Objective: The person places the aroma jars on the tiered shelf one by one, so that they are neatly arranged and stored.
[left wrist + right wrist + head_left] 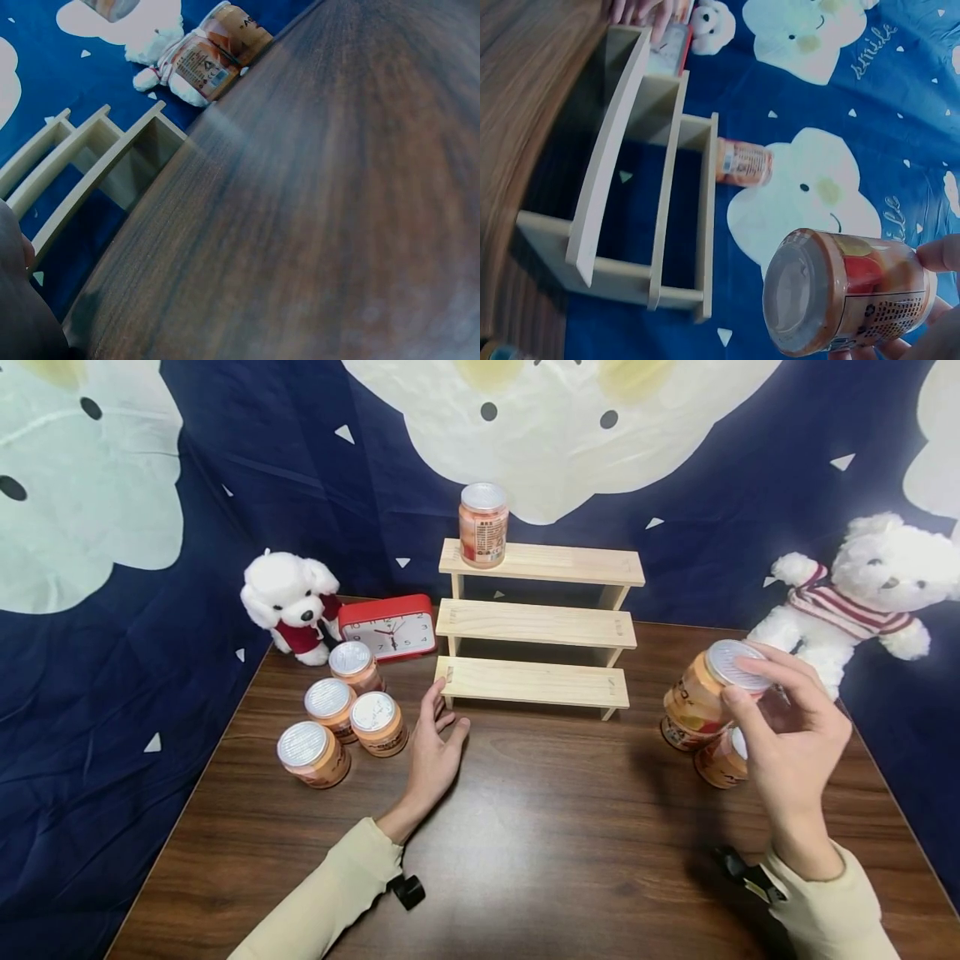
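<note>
My right hand (pixel 798 735) grips a jar (pixel 697 693) of orange-coloured fruit near its silver lid, thumb and fingers on opposite sides. In the right wrist view this jar (pixel 855 292) is tilted with its base towards the shelf. Just below it in the head view, another jar (pixel 722 762) is partly hidden by the held one and my hand. A three-step wooden shelf (pixel 532 683) stands at the back middle. My left hand (pixel 435 752) rests beside its lowest step, fingertips at the left end, holding nothing. One jar (pixel 483 527) stands on the left of the top step.
Several similar jars (pixel 315 756) stand grouped left of my left hand. Behind them are a red alarm clock (pixel 390 631) and a white plush dog (pixel 288 602). A white teddy bear (pixel 862 602) sits at the back right. A dark blue patterned cloth (pixel 360 510) hangs behind the table.
</note>
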Tool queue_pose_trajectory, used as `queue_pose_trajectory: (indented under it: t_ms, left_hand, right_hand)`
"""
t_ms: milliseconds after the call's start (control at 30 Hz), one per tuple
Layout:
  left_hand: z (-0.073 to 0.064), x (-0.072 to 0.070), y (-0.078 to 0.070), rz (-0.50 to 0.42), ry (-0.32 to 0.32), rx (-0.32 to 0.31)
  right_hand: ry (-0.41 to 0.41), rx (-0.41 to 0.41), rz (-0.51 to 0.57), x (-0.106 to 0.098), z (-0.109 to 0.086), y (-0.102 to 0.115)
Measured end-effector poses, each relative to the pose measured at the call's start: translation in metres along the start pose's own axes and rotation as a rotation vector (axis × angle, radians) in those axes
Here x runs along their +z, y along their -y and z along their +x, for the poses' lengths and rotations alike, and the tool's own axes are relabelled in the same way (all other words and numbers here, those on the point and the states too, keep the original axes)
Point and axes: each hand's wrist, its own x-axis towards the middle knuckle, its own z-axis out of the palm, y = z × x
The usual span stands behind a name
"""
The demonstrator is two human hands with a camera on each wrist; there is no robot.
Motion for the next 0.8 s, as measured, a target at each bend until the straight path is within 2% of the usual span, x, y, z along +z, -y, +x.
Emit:
queue_pose_trajectory:
  t_ms: [167,367,467,667,800]
  left_hand:
    - [-0.001,-0.001,-0.011,-0.015,0.014,-0.026]
    - [-0.001,-0.001,-0.012,-0.019,0.014,-0.021]
    - [-0.001,-0.001,-0.008,-0.018,0.011,-0.007]
    - [0.001,0.0,0.012,-0.001,0.0,0.007]
    - [0.002,0.0,0.016,0.005,-0.001,0.018]
  right_hand:
    - [0.038,0.004,0.021,0.011,-0.001,-0.006]
    - [0.089,0.008,-0.038,0.023,0.0,-0.014]
    - [0.116,0.004,-0.086,0.029,0.002,-0.019]
    - [0.146,0.002,-0.188,0.042,0.003,-0.028]
    - [0.162,0.008,-0.13,0.049,0.003,-0.034]
